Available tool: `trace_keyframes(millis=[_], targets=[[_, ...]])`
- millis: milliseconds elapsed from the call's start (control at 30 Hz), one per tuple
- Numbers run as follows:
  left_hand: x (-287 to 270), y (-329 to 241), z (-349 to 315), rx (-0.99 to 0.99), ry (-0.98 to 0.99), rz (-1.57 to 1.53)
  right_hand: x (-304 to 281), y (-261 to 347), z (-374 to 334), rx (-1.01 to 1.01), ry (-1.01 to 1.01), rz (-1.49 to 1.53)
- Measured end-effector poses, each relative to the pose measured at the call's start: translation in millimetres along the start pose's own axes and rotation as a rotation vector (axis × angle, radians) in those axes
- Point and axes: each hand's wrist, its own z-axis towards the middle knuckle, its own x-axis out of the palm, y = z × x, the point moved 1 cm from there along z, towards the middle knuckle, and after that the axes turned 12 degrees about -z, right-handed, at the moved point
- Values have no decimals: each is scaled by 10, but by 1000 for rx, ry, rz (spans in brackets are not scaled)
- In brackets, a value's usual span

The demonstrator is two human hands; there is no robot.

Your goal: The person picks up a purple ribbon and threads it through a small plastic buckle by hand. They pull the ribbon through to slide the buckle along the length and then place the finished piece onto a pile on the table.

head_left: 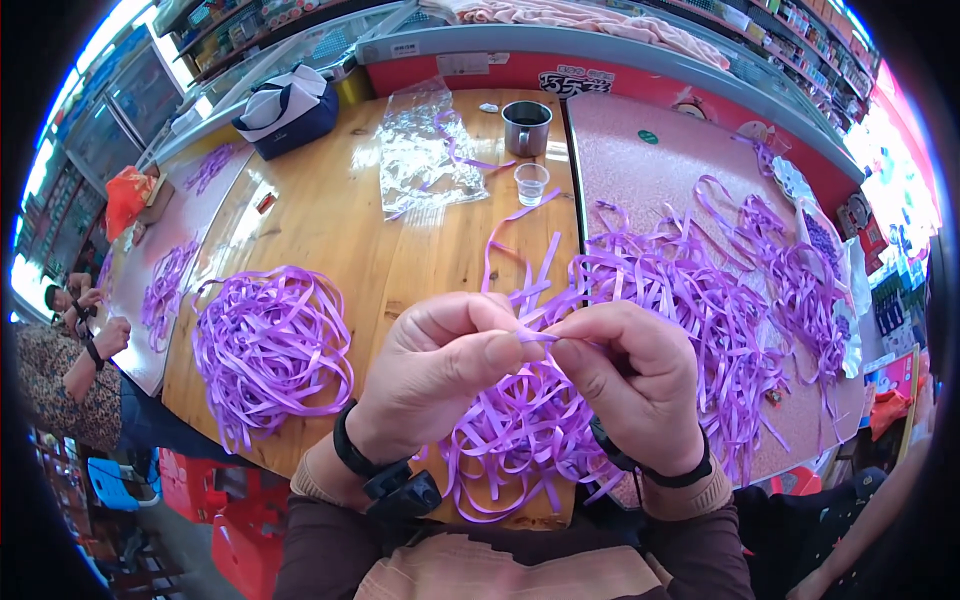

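Gloss is being shown by the smooth wooden tabletop [345, 240] under the shiny metal mug [527, 136]. Left of the mug, light is being scattered by crinkled clear plastic film [425, 150]; nearer than the mug, satiny sheen is being shown by ribbons [272, 345].

Fingertips of the left hand [430, 360] and right hand [642, 382] obscure part of a pinched purple ribbon [538, 337], while the right hand masks some of the ribbon heap [650, 280] beneath. At lower right, the rim crops a bystander's arm [872, 530].
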Motion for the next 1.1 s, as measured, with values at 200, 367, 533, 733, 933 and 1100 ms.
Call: trace_keyframes(millis=[200, 367, 533, 733, 933, 1100], targets=[[2, 96, 18, 208, 17, 230, 31, 9, -4, -144, -44, -160], [52, -13, 34, 681, 19, 1310, 30, -25, 48, -220, -30, -381], [-132, -104, 82, 403, 258, 1342, 112, -13, 53, -56, -66, -425], [-72, -144, -96, 141, 265, 878, 137, 31, -44, -39, -22, -317], [-276, -231, -338, -68, 50, 513, 284, -88, -37, 116, -67, -238], [-954, -682, -746, 336, -937, 1322, 185, -232, 23, 355, -68, 150]])
